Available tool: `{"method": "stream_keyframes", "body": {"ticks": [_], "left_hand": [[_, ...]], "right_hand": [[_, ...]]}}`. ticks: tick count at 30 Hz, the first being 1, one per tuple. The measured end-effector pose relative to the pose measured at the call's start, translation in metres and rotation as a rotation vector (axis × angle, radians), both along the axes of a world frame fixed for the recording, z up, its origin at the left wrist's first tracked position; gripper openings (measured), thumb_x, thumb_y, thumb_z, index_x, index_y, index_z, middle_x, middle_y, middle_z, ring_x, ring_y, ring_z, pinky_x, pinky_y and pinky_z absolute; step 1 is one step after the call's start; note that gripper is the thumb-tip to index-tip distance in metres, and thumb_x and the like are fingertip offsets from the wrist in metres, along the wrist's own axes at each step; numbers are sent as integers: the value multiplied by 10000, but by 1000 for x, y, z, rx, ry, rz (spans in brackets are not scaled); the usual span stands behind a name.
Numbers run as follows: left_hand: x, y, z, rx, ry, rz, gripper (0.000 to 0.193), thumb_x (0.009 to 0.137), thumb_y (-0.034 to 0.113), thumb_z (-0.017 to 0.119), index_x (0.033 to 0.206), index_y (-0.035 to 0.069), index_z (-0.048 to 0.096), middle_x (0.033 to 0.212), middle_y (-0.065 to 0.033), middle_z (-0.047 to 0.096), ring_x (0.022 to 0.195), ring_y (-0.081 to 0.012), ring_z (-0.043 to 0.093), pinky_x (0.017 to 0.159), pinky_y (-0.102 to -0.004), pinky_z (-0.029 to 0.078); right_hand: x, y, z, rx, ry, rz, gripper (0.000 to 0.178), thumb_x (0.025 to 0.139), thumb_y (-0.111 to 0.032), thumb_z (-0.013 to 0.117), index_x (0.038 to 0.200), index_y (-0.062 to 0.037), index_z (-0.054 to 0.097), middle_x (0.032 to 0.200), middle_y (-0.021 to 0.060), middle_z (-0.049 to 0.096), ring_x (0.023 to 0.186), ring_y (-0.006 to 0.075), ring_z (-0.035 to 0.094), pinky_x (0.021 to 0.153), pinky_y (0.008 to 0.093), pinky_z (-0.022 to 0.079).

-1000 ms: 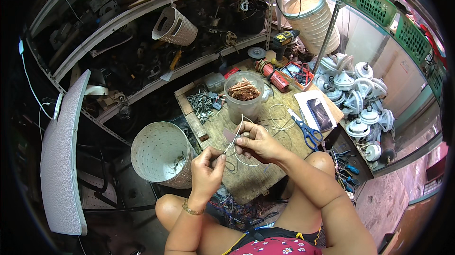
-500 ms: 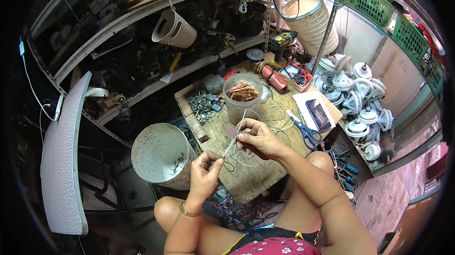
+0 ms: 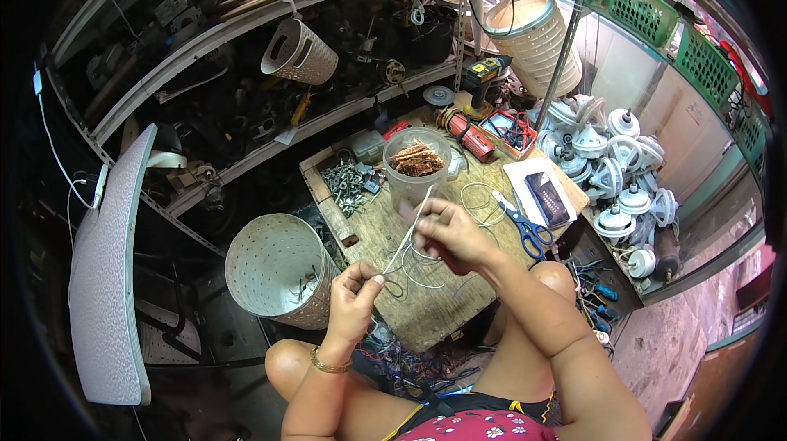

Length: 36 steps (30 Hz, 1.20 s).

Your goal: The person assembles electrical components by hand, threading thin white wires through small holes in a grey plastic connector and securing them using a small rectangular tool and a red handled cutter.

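Between my two hands runs a thin pale wire (image 3: 400, 249), whose upper end sticks up past my right fingers. My left hand (image 3: 354, 293) is closed in a pinch on its lower part. My right hand (image 3: 449, 234) has its fingers curled in at the wire's upper part; its fingertips are partly hidden. Loose loops of thin wire (image 3: 484, 205) lie on the wooden board (image 3: 426, 310) below and beyond my hands. Just behind the right hand stands a clear plastic tub (image 3: 407, 188) with stripped copper strands (image 3: 416, 160) in it.
Blue-handled scissors (image 3: 537, 238) and a phone (image 3: 548, 197) lie on the board's right side. Metal screws (image 3: 348, 187) are heaped at its left. A perforated bin (image 3: 275, 281) stands left. Farther back are a drill (image 3: 485, 76), a red power tool (image 3: 471, 138) and piled white motor parts (image 3: 611, 166).
My right hand has turned and shifted slightly right along the wire, and the wire is drawn straighter between my hands. The left hand stays nearly in place.
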<state>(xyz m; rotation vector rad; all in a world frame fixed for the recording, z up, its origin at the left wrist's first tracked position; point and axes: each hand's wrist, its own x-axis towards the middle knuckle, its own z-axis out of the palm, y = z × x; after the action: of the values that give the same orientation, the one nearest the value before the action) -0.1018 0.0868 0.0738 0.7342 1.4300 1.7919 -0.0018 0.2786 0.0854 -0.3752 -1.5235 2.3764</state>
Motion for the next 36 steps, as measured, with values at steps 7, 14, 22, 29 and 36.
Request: {"method": "stream_keyframes", "body": {"ticks": [7,14,22,29,36], "left_hand": [[-2,-1,-8,-53,-117,-33,87,870,101,568,808,53,530,624,83,420,506,-1,321,438,-172,244],[3,11,-5,61,-46,-88,358,899,103,524,1224,-11,429,883,-74,600,690,-85,543,595,-191,431],[7,18,-7,-31,-5,16,50,882,50,573,873,1,568,739,17,555,652,-31,481,567,-181,396],[3,22,-21,75,43,-14,93,888,25,514,918,-32,581,829,-88,639,775,-121,592,731,-245,464],[2,19,-16,52,46,-42,91,869,18,529,918,-19,596,837,-52,646,781,-80,573,700,-214,442]], "right_hand": [[9,12,14,-5,63,20,196,884,-110,584,1050,-58,494,743,27,576,643,77,549,483,175,407],[4,9,4,47,54,-11,188,886,-128,582,1046,-68,504,745,23,582,626,63,532,483,185,396],[3,-2,4,132,-68,126,230,891,-133,572,1086,-39,495,761,31,598,613,68,535,495,190,407],[0,-20,-4,275,-40,224,166,888,-121,581,1003,-47,487,738,15,589,623,50,531,470,184,384],[0,-23,-2,305,-52,244,158,885,-119,583,989,-47,489,729,15,586,605,47,519,462,184,374]]}}
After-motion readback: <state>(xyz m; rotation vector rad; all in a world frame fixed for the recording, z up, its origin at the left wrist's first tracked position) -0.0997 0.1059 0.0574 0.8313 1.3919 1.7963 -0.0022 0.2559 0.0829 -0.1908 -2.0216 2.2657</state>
